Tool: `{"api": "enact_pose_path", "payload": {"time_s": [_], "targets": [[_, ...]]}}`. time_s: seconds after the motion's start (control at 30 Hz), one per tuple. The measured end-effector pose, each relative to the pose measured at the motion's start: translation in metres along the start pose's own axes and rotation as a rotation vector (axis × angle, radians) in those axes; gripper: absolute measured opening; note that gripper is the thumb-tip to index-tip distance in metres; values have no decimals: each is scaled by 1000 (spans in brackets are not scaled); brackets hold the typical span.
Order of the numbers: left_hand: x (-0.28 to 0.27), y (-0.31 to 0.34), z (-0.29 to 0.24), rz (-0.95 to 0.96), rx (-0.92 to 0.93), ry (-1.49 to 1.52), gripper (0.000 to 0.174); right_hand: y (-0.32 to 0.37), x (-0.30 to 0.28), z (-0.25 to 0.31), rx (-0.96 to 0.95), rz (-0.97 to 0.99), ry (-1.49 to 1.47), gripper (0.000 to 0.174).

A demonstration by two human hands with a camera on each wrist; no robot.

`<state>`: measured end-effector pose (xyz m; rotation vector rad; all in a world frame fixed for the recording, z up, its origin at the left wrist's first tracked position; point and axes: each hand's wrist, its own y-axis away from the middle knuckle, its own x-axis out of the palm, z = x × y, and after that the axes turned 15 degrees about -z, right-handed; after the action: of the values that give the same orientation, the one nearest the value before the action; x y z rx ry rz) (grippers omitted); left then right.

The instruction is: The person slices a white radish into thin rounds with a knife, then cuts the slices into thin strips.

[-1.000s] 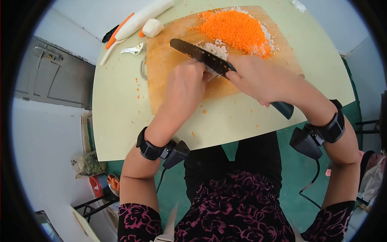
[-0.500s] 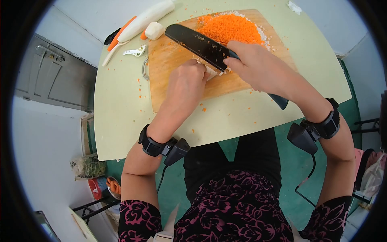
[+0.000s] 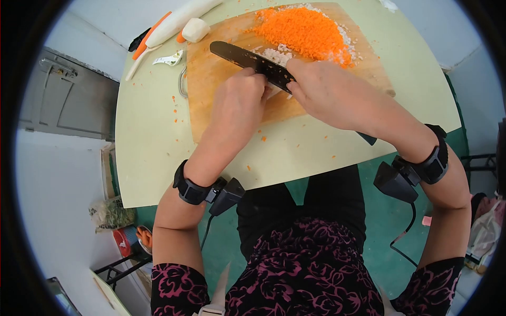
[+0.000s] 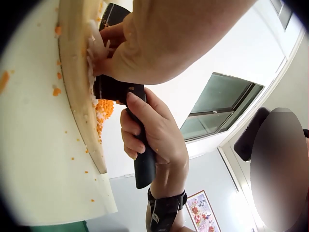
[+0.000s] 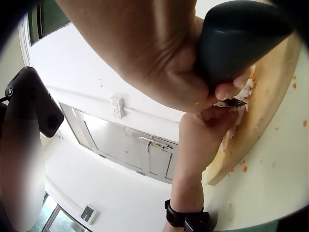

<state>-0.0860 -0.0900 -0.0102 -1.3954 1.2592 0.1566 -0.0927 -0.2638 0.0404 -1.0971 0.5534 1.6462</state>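
My right hand (image 3: 329,92) grips the dark handle of a kitchen knife (image 3: 245,59), its blade angled up and left across the wooden cutting board (image 3: 205,108). Curled fingers of my left hand (image 3: 238,100) hold white radish strips (image 4: 98,46) down on the board, close beside the blade. In the left wrist view the right thumb lies along the handle near the blade. Finely chopped white radish (image 3: 276,55) lies just beyond the blade. Behind it spreads a big heap of minced carrot (image 3: 303,32), with white bits around its edge.
Left of the board lie a long white radish (image 3: 168,27), a carrot (image 3: 149,39) and a green-and-white scrap (image 3: 168,58). A cut radish chunk (image 3: 195,30) sits by the board's corner. Orange crumbs dot the pale table (image 3: 147,142). The board has a metal handle (image 3: 182,81).
Half a second ago the knife was lifted, with its blade face showing broadly; now it is lower beside the left fingers. The left hand keeps its hold on the radish strips.
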Motion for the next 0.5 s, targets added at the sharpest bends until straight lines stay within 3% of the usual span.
{"api": "enact_pose_path", "payload": {"time_s": [0.2,0.3,0.4,0.5], "targets": [[1,2,3,14,43,-32,6,-16,20,-5,-105,-98,24,18],[-1,0,5,54,41,-71,7,-25,0,1,209,101,-112,19],[0,-1,6,58,2,-61,10,-22,-13,2,276,126,-176,21],[0,0,6,26,-42,-20,9,-13,1,-10,-55,-138,-48,21]]}}
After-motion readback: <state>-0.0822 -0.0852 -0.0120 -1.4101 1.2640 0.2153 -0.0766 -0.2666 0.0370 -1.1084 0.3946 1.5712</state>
